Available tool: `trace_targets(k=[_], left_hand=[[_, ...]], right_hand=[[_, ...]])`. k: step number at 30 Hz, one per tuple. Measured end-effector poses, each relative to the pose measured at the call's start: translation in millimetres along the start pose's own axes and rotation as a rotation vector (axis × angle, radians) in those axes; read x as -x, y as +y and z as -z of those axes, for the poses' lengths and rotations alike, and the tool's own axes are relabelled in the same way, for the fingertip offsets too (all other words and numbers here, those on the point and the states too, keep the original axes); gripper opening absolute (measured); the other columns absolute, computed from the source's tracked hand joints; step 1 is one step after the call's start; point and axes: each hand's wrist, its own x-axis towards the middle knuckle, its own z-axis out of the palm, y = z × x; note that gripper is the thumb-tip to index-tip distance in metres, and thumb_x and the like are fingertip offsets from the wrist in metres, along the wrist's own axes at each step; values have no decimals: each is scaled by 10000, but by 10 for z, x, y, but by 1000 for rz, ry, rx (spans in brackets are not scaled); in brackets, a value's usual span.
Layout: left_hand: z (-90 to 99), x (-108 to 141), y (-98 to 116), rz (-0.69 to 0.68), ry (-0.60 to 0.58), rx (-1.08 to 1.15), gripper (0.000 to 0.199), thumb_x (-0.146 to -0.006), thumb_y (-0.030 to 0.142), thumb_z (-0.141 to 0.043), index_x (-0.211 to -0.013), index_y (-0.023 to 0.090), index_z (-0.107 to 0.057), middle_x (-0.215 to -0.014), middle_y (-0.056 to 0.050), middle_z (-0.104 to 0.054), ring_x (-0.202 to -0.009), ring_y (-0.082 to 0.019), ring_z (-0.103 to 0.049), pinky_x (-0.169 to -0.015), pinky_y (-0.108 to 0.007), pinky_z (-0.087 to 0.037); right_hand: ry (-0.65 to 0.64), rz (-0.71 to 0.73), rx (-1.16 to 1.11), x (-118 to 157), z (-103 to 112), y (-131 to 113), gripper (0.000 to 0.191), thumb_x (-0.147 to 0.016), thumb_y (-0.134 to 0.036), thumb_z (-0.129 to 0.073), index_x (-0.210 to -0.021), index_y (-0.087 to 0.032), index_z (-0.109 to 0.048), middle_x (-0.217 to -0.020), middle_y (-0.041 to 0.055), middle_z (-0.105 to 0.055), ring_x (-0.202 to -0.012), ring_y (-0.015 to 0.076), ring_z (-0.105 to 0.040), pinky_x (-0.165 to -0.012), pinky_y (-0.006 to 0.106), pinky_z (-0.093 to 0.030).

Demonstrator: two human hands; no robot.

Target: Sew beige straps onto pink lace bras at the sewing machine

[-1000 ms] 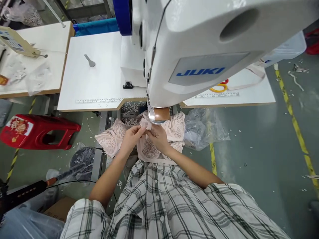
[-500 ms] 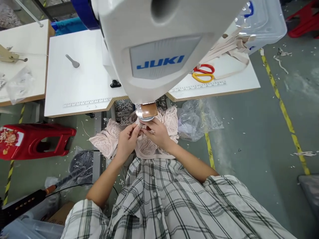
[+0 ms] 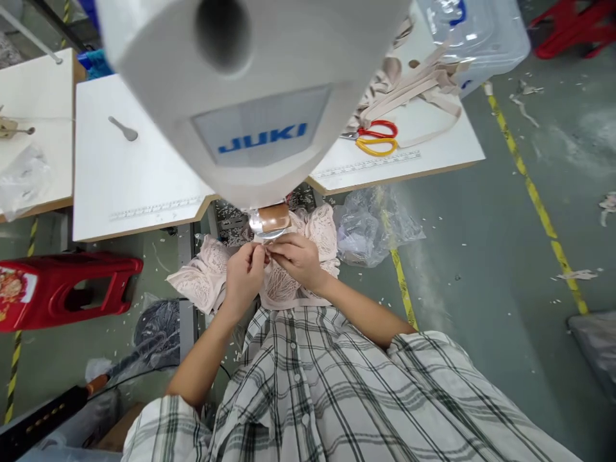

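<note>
My left hand (image 3: 244, 277) and my right hand (image 3: 299, 262) meet just under the front end of a white JUKI sewing machine (image 3: 255, 176). The fingers of both are pinched on the edge of a pale pink lace bra (image 3: 283, 287); the exact bit of cloth between the fingertips is mostly hidden. Right above the fingertips sits the machine's shiny metal part with a brown cover (image 3: 273, 219), which hides the needle area. More lace cups (image 3: 205, 273) spread out to the left of my left hand, and others (image 3: 323, 231) lie beyond my right hand.
White tabletops (image 3: 139, 173) flank the machine, with a printed ruler along the front edge. Red-and-yellow-handled scissors (image 3: 378, 138) and beige straps (image 3: 423, 90) lie on the right. A clear plastic bag (image 3: 360, 234) hangs below. A red stool (image 3: 72, 289) stands left.
The head view has shifted, so the machine looks larger and further left. My fingertips have drawn closer together, and the pale strip seen between them is now mostly covered.
</note>
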Motion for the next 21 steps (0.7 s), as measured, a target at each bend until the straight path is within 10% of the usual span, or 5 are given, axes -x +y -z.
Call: trace_targets(k=[5, 8, 10, 14, 21], left_hand=[[9, -104, -130, 23, -2, -133, 312, -928, 424, -553, -736, 190, -627, -669, -1, -642, -661, -149, -564, -641, -253, -407], [34, -153, -208, 21, -14, -99, 337, -914, 430, -558, -679, 194, -608, -612, -3, -615, -615, -153, -543, -605, -261, -383], [42, -149, -193, 3, -45, -63, 358, -910, 446, -556, -662, 193, -608, -592, -4, -610, -586, -151, -546, -588, -261, -390], [65, -104, -88, 38, -112, 32, 384, -918, 474, -537, -696, 180, -643, -665, -34, -677, -617, -158, -602, -600, -257, -454], [236, -50, -88, 221, -235, 387, 355, -937, 507, -569, -970, 188, -722, -951, -75, -739, -810, -171, -664, -726, -265, -526]], right_hand=[[-258, 158, 132, -201, 367, 561, 205, -974, -296, -552, -1038, -276, -746, -1026, 30, -761, -942, 165, -711, -804, 301, -593], [-149, -165, 510, -770, 1016, 1183, 383, -986, -183, -385, -1246, -213, -664, -1202, 98, -709, -1144, 221, -641, -977, 387, -531], [-295, -387, 808, -1233, 1460, 1522, 510, -941, -111, -345, -1421, -131, -515, -1417, 168, -574, -1316, 267, -517, -1056, 428, -459], [-527, -391, 814, -1728, 1886, 1820, 488, -883, -212, -519, -1346, -66, -572, -1181, 254, -668, -1050, 356, -629, -872, 440, -495], [-492, -403, 737, -735, 1837, 1131, 462, -958, -460, -465, -1231, -117, -612, -1009, 170, -696, -748, 250, -641, -553, 301, -417]])
